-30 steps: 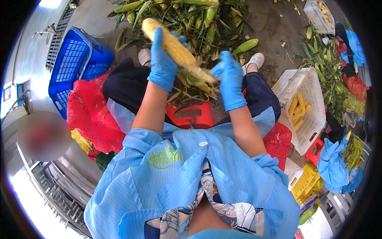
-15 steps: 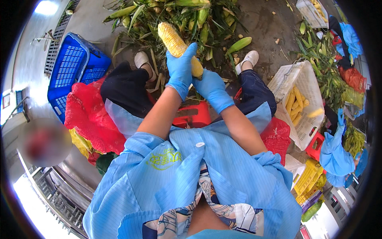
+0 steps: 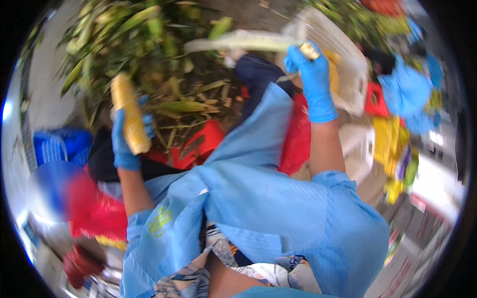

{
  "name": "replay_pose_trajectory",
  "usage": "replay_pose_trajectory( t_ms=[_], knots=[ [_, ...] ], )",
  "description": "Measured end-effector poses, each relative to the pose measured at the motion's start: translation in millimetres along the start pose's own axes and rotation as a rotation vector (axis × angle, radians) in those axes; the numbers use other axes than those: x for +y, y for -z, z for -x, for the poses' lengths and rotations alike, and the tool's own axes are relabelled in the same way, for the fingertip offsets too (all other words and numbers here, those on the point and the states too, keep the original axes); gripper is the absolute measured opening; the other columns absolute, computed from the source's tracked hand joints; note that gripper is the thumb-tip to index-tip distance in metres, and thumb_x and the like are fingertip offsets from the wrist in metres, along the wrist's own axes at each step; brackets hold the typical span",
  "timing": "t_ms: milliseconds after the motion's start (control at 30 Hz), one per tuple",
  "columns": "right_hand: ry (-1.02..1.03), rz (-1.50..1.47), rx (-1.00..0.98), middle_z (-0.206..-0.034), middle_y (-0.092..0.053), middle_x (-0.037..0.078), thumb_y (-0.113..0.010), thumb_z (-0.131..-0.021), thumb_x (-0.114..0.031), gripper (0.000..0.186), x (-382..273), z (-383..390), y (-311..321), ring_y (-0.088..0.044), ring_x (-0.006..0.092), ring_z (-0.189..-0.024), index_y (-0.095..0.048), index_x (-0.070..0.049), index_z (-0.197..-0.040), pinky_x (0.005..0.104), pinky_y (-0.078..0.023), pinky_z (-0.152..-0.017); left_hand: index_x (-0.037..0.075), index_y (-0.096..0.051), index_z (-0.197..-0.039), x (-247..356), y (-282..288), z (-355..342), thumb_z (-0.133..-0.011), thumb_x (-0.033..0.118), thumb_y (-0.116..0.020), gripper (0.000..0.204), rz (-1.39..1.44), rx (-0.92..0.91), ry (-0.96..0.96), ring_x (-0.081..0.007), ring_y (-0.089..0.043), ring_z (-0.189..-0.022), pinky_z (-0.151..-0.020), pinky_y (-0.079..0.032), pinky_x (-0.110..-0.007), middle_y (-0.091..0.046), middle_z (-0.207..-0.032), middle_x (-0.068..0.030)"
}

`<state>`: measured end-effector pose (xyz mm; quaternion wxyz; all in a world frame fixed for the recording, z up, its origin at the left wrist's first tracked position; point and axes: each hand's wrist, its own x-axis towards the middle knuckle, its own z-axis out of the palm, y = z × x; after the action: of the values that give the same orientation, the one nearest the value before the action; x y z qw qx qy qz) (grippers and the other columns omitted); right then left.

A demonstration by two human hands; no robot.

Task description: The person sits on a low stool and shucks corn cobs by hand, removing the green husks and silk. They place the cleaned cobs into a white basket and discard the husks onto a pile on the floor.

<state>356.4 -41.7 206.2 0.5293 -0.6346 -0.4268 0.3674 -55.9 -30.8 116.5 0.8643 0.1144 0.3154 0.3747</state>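
My left hand [image 3: 121, 141], in a blue glove, is closed round the lower part of a husked yellow corn cob [image 3: 127, 111], held upright at the left. Out to the right, my blue-gloved right hand [image 3: 313, 79] grips a corn husk [image 3: 248, 41]. This husk is a long, pale, motion-blurred strip stretching left from the fist, with a cut-looking stub at the fingers. The fist is in front of a white slatted crate [image 3: 355, 64], where some yellow cobs partly show behind the glove.
A heap of green unhusked corn and leaves [image 3: 134, 44] covers the floor ahead. A red plastic stool [image 3: 198, 144] stands between my legs. At the left is a blue crate [image 3: 64, 144]; red mesh sacking [image 3: 295, 134] lies by my right thigh. Another person's blue clothing [image 3: 407, 87] is at far right.
My hands have parted: the left moved left with the cob, the right swung right with the husk strip. The whole view has turned toward the right and is blurred.
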Motion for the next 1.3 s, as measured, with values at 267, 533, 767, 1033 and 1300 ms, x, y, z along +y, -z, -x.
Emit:
replay_pose_trajectory(
  t_ms=[267, 533, 767, 1033, 1300],
  knots=[
    [-0.208, 0.822, 0.417, -0.090, -0.065, 0.006, -0.066, -0.080, -0.022, 0.027, 0.8, 116.3, 172.9, -0.062, 0.0149, -0.078, -0.060, 0.000, -0.094, 0.0296, -0.049, -0.070, -0.001, -0.032, -0.134, -14.3, -10.3, -31.2, -0.088, 0.048, -0.052, 0.070, -0.195, 0.035, 0.013, -0.0208, -0.060, -0.064, -0.053, -0.053, -0.030, -0.058, -0.085, -0.0141],
    [-0.250, -0.372, 1.197, -0.084, -0.063, 0.008, -0.053, -0.089, -0.028, 0.029, 95.2, 271.6, 246.4, -0.060, 0.0207, -0.074, -0.056, -0.003, -0.102, 0.0315, -0.049, -0.067, -0.001, -0.035, -0.132, -21.1, -19.9, -33.1, -0.088, 0.047, -0.052, 0.067, -0.250, 0.090, 0.063, -0.0212, -0.060, -0.063, -0.052, -0.054, -0.030, -0.059, -0.085, -0.0134],
    [-1.051, -0.244, 0.415, -0.066, -0.056, 0.002, -0.058, -0.082, -0.012, 0.005, 179.8, 331.9, 153.7, -0.055, 0.0146, -0.059, -0.059, -0.008, -0.084, 0.0270, -0.042, -0.050, 0.000, -0.038, -0.130, -26.7, -18.7, -37.4, -0.089, 0.047, -0.051, 0.064, -0.236, 0.137, 0.115, -0.0218, -0.060, -0.064, -0.054, -0.054, -0.030, -0.059, -0.086, -0.0127],
    [-0.472, 0.679, 0.301, -0.073, -0.060, 0.007, -0.062, -0.080, -0.013, 0.013, 211.6, 132.4, 182.1, -0.056, 0.0162, -0.057, -0.060, -0.004, -0.089, 0.0303, -0.043, -0.052, -0.002, -0.040, -0.126, -30.7, -33.1, -45.7, -0.088, 0.046, -0.051, 0.062, -0.279, 0.138, 0.116, -0.0211, -0.059, -0.068, -0.059, -0.053, -0.031, -0.059, -0.086, -0.0138],
    [-0.502, 1.293, 0.038, -0.080, -0.063, 0.009, -0.061, -0.080, -0.015, 0.020, 190.3, 133.3, 259.9, -0.059, 0.0170, -0.063, -0.060, -0.004, -0.096, 0.0318, -0.045, -0.054, 0.003, -0.042, -0.126, -29.5, -25.3, -28.7, -0.087, 0.045, -0.054, 0.059, -0.295, 0.254, -0.029, -0.0244, -0.062, -0.073, -0.061, -0.054, -0.034, -0.061, -0.092, -0.0171]
  ],
)
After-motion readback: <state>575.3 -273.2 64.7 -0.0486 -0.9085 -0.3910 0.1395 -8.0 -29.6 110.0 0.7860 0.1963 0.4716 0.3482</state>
